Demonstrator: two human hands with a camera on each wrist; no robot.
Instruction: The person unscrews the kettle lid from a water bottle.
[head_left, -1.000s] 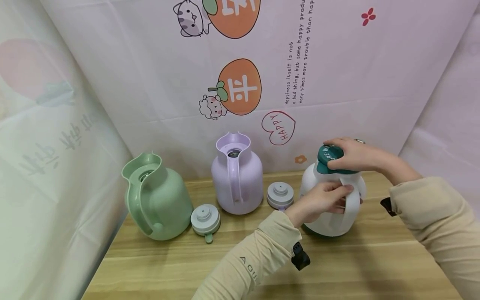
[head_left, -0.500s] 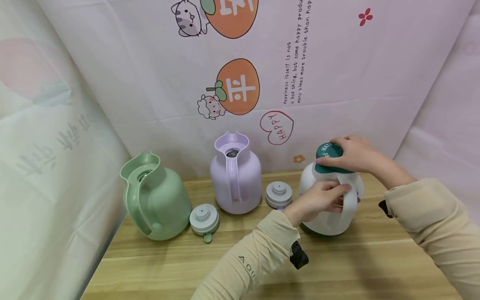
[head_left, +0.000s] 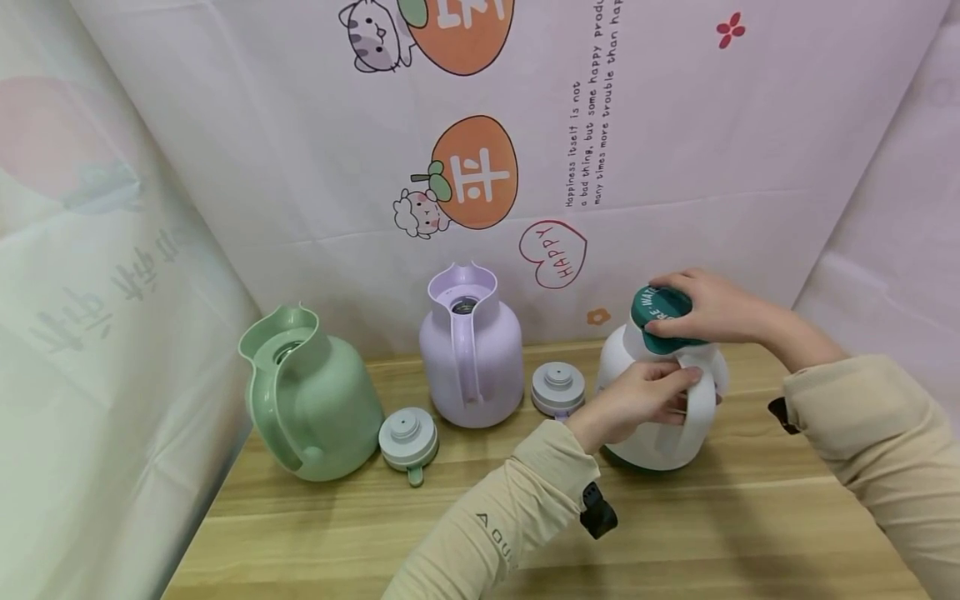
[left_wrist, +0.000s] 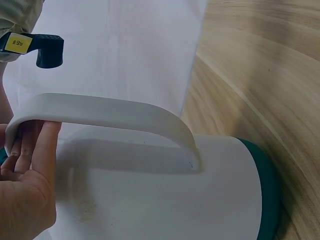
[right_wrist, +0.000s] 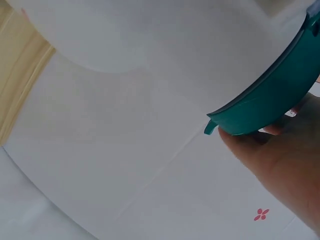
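A white thermos jug (head_left: 651, 440) stands upright on the table at the right in the head view. My left hand (head_left: 643, 396) holds the upper part of its handle (left_wrist: 107, 111), with the fingers passed through the loop in the left wrist view. Over the mouth sits a dark green lid (head_left: 660, 307) with white lettering. My right hand (head_left: 712, 308) grips this lid from above and the right, thumb along the near side. The right wrist view shows the lid's small tab (right_wrist: 210, 127) beside the fingers. The palm hides part of the lid.
On the wooden table (head_left: 330, 542), a purple jug (head_left: 487, 367) and a green jug (head_left: 337, 408) stand with uncovered mouths. Grey stoppers, one with a green tab (head_left: 408, 437) and one with a purple tab (head_left: 558, 387), lie beside them. A printed cloth (head_left: 300, 167) hangs behind.
The green lid has turned on the white jug, its lettering shifting round, and my right hand has twisted with it. My left hand keeps its hold on the handle.
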